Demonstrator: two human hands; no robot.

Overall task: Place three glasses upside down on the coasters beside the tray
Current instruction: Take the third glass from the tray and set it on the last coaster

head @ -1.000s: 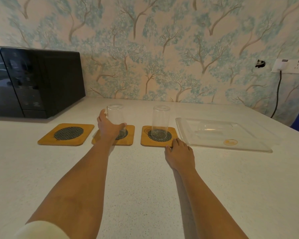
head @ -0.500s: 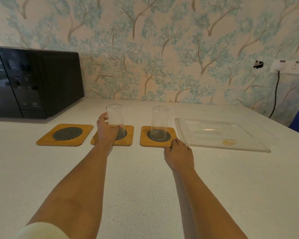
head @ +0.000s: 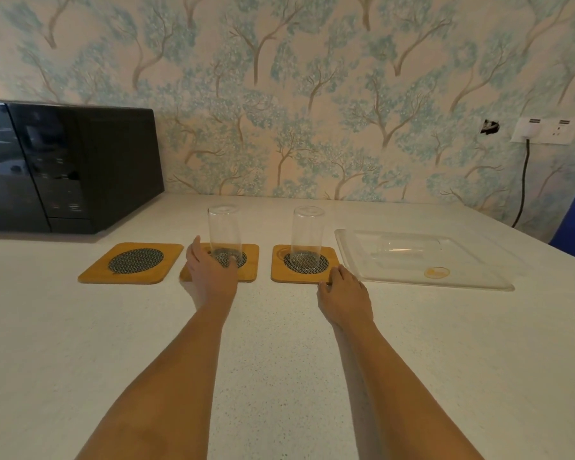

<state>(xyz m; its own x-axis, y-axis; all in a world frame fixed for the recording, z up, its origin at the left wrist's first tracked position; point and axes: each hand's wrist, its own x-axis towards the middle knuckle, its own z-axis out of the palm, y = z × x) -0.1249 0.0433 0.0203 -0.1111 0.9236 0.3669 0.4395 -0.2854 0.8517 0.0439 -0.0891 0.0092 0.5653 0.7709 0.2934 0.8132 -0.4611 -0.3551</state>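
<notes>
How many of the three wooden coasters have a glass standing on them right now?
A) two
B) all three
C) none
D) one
A: the middle coaster and the right coaster each carry an upturned glass, while the left coaster is bare and a third glass lies on the tray.

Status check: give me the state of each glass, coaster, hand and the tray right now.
Middle glass: upside down on its coaster.
Right glass: upside down on its coaster.
Third glass: lying on its side in the tray.
Left coaster: bare.
Tray: holds one glass.
Left hand: open, beside the middle glass.
Right hand: resting on the counter, empty.
</notes>
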